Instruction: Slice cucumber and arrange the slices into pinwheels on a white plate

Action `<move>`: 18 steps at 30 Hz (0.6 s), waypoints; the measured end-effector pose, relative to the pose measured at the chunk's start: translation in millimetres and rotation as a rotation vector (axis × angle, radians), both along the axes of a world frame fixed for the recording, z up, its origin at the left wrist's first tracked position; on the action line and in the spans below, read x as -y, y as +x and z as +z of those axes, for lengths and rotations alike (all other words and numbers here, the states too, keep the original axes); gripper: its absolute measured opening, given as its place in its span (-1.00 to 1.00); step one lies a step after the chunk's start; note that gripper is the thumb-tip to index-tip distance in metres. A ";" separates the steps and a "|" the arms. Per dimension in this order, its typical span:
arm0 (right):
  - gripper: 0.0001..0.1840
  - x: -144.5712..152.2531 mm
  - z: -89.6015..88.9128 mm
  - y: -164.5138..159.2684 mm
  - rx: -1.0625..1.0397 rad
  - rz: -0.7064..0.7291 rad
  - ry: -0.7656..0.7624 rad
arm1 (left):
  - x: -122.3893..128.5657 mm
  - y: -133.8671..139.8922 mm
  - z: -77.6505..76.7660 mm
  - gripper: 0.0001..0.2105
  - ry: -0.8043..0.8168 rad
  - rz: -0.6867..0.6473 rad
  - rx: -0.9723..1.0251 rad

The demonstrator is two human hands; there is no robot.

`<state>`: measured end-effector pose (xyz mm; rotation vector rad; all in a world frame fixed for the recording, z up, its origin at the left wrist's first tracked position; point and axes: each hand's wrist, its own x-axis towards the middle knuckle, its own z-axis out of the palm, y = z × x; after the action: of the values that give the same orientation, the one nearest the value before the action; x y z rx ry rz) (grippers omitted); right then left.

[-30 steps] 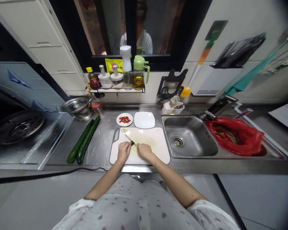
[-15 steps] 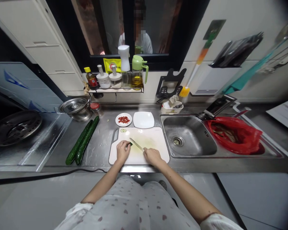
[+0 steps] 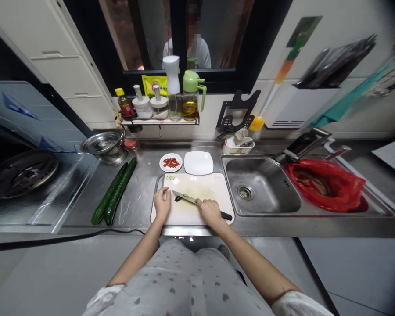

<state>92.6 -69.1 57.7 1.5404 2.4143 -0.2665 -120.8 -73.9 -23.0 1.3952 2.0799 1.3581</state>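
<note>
A white cutting board (image 3: 217, 186) lies on a steel counter, and a person's two bare hands work over it. On the right half of the board, the right hand (image 3: 211, 210) grips a knife (image 3: 191, 199) where blade meets handle; the black handle end sticks out behind the fist, and the blade slants toward the board's left side. The left hand (image 3: 162, 204) rests over the board's left side, fingers loosely curved and apart, with nothing visible in its grasp. Between the hands, a small dark green piece (image 3: 177, 199) lies on the board, right beside the blade near its tip.

In the board's far left corner sit thin pale-green slices (image 3: 170, 177). Just beyond the board's far edge are a round plate (image 3: 162, 166) of chopped red bits (image 3: 171, 163) and a white square plate (image 3: 198, 163). Two whole cucumbers (image 3: 113, 193) lie left of the board; a metal sink (image 3: 266, 175) is to its right.
</note>
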 end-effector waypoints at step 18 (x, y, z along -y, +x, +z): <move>-0.61 -3.0 3.3 7.8 -0.064 0.018 0.078 | -24.2 9.5 43.9 -0.84 -0.228 -0.511 -0.273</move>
<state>100.4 -66.1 60.9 1.5649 2.5142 -0.2242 -111.3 -49.7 20.8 1.9127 1.7700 0.7383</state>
